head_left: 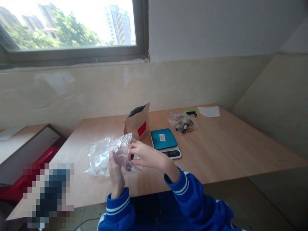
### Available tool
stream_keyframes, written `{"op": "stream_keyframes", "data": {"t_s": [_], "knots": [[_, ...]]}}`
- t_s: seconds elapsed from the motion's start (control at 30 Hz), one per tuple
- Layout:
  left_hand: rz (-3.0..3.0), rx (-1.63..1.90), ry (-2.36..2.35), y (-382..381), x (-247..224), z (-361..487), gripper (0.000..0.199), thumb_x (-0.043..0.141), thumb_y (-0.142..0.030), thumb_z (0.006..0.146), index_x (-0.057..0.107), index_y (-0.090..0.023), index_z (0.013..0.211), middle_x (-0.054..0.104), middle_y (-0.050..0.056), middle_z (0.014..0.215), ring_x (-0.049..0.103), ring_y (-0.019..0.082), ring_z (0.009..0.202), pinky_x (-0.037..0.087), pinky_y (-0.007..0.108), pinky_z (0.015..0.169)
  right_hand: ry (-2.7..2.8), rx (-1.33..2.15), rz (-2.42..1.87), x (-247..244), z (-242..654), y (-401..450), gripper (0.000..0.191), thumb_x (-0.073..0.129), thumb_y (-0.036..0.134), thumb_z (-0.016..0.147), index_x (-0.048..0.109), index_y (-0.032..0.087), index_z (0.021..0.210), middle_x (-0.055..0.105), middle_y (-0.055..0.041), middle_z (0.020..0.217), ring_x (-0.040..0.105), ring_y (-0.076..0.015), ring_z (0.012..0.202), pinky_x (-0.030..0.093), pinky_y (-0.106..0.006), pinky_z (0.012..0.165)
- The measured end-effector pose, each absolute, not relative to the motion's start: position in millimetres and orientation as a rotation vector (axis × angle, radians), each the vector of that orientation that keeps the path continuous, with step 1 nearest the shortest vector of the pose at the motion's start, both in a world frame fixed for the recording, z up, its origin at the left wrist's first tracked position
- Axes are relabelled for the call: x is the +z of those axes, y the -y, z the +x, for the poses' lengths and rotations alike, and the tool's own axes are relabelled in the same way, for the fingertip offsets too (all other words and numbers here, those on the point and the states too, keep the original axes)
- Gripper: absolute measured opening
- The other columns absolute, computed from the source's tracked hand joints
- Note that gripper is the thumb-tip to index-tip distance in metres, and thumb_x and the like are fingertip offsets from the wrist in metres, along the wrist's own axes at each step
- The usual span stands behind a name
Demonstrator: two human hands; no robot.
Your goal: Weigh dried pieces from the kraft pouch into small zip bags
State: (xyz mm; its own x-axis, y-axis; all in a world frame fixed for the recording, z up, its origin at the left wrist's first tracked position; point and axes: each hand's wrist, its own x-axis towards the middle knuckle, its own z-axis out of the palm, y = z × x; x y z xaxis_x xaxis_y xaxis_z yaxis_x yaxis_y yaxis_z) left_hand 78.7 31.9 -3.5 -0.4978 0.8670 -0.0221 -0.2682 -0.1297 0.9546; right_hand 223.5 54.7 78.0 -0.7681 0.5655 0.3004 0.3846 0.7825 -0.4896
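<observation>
Clear zip bag (103,157) contents are being covered
The right hand (148,154) is blocking them; a pixelated patch (48,194) is masking the bench's (216,150) near corner.

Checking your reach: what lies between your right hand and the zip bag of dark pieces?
The blue-topped digital scale, in the head view, sits between your right hand and the zip bag.

Clear zip bag (103,157), crumpled, red-striped seal, small dark pieces (128,167) bunched inside, held up off the surface.

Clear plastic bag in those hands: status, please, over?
Left hand, right hand holding clear red-striped zip bag. Dark pieces inside. Teal digital scale, brown paper pouch just beyond.
</observation>
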Motion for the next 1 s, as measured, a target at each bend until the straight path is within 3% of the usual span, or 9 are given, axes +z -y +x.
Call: {"op": "stream_keyframes", "data": {"t_s": [0.1, 0.2, 0.33, 0.53, 0.67, 0.83, 1.0], "knots": [[0.633, 1.779, -1.258, -33, -4, 73, 0.044, 0.046, -0.05, 0.087, 0.066, -0.015, 0.105, 0.07, 0.005, 0.094, 0.065, 0.016, 0.085, 0.05, 0.028, 0.079, 2.336, 0.814, -0.749, 94, 237, -54, 0.006, 0.061, 0.015, 0.086, 0.066, 0.018, 0.088, 0.068, -0.0022, 0.091, 0.062, -0.0152, 0.085, 0.049, -0.026, 0.078], [0.548, 1.775, -1.328, -31, -3, 60, 0.043, 0.046, -0.049, 0.086, 0.066, -0.015, 0.105, 0.068, 0.002, 0.083, 0.061, 0.011, 0.069, 0.047, 0.022, 0.063, 2.082, 0.834, -0.828, 110, 251, -62, 0.009, 0.058, 0.024, 0.089, 0.064, 0.019, 0.094, 0.069, -0.0004, 0.09, 0.063, -0.0134, 0.08, 0.049, -0.024, 0.072], [0.498, 1.799, -1.456, -25, 1, 40, 0.042, 0.045, -0.049, 0.085, 0.066, -0.016, 0.1, 0.062, -0.001, 0.073, 0.05, 0.007, 0.053, 0.036, 0.019, 0.047, 1.756, 0.458, -0.876, 133, 260, -92, 0.011, 0.057, 0.028, 0.09, 0.063, 0.02, 0.095, 0.069, -0.0014, 0.095, 0.063, -0.0146, 0.086, 0.048, -0.026, 0.079], [0.491, 1.847, -1.484, -18, 6, 26, 0.039, 0.047, -0.047, 0.084, 0.066, -0.017, 0.1, 0.061, -0.001, 0.075, 0.046, 0.005, 0.051, 0.033, 0.017, 0.044, 1.862, 0.071, -1.037, 141, 251, -134, 0.013, 0.056, 0.019, 0.09, 0.067, 0.018, 0.096, 0.07, -0.0049, 0.098, 0.059, -0.0209, 0.096, 0.044, -0.035, 0.09], [0.483, 1.846, -1.483, -19, 6, 27, 0.04, 0.046, -0.048, 0.084, 0.066, -0.017, 0.101, 0.062, 0.0, 0.076, 0.048, 0.006, 0.051, 0.034, 0.018, 0.044, 1.885, -0.022, -1.158, 126, 247, -133, 0.027, 0.051, 0.019, 0.093, 0.066, 0.021, 0.116, 0.061, -0.0095, 0.121, 0.052, -0.0251, 0.113, 0.04, -0.042, 0.099], [0.49, 1.823, -1.47, -22, 6, 34, 0.041, 0.046, -0.048, 0.084, 0.066, -0.015, 0.098, 0.062, 0.0, 0.074, 0.048, 0.006, 0.05, 0.032, 0.018, 0.042, 1.883, 0.002, -1.117, 116, 249, -125, 0.029, 0.048, 0.018, 0.094, 0.066, 0.023, 0.116, 0.056, -0.0097, 0.128, 0.048, -0.0253, 0.12, 0.038, -0.044, 0.103], [0.549, 1.828, -1.333, -24, 11, 47, 0.04, 0.051, -0.05, 0.083, 0.063, -0.016, 0.1, 0.063, 0.0, 0.075, 0.051, 0.007, 0.053, 0.035, 0.018, 0.044, 1.801, 0.416, -0.988, 109, 247, -91, 0.022, 0.044, 0.028, 0.097, 0.064, 0.02, 0.104, 0.062, -0.0071, 0.109, 0.055, -0.0195, 0.11, 0.041, -0.038, 0.1]]}}
